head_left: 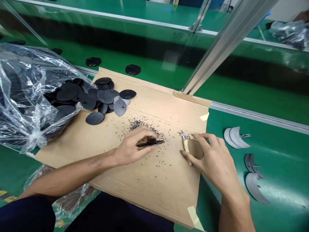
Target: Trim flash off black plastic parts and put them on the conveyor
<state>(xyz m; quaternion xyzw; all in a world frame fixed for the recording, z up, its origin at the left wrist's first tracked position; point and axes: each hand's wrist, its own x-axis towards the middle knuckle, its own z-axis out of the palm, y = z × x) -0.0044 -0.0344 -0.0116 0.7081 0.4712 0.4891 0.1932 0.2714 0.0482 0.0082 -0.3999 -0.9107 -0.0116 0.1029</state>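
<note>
Between the thumb and fingers of my left hand (135, 146) is a black plastic disc (151, 142), seen nearly edge-on with a small raised part on top. My right hand (214, 158) is closed around the handles of small nippers (185, 141), whose handles are spread and whose metal jaws point away from me. The jaws are apart from the disc, to its right. Many tiny black plastic scraps (140, 124) lie scattered on the cardboard sheet (169, 190) below and beyond my left hand.
A clear plastic bag (36, 106) at left spills black and grey discs (106, 96) onto the cardboard. Several curved grey and black pieces (235, 137) lie on the green table at right. A metal post (222, 48) rises behind. More black discs (132, 69) sit beyond the cardboard.
</note>
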